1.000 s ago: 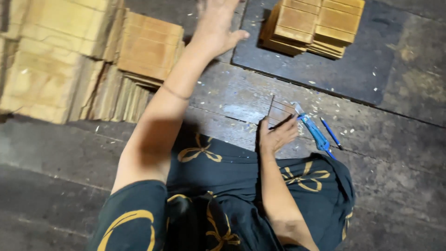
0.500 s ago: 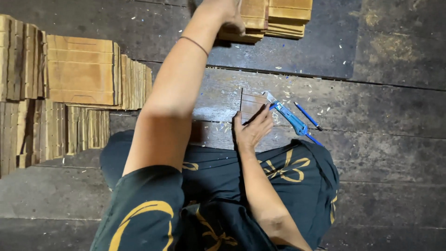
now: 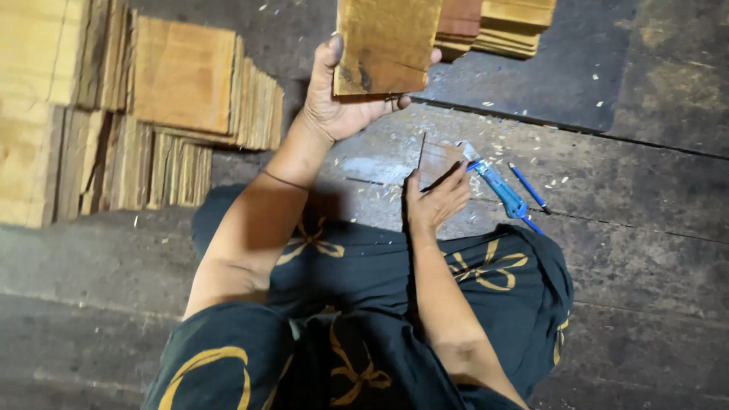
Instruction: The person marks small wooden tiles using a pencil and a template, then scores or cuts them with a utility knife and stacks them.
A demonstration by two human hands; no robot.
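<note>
My left hand holds up a thin square sheet of yellowish wood veneer by its lower edge, thumb on the left side. My right hand rests on the dark wooden floor and pinches a small thin dark panel that stands on edge. A blue utility knife lies just right of that hand, with a blue pen beside it. I sit cross-legged in dark trousers with a yellow pattern.
Stacks of similar wooden sheets fill the floor to the left. Another pile lies on a dark mat at the top. Wood chips are scattered around the knife.
My left hand reached to the pile at the top, took a wooden sheet and drew it back toward me. The right hand stayed on the small panel.
</note>
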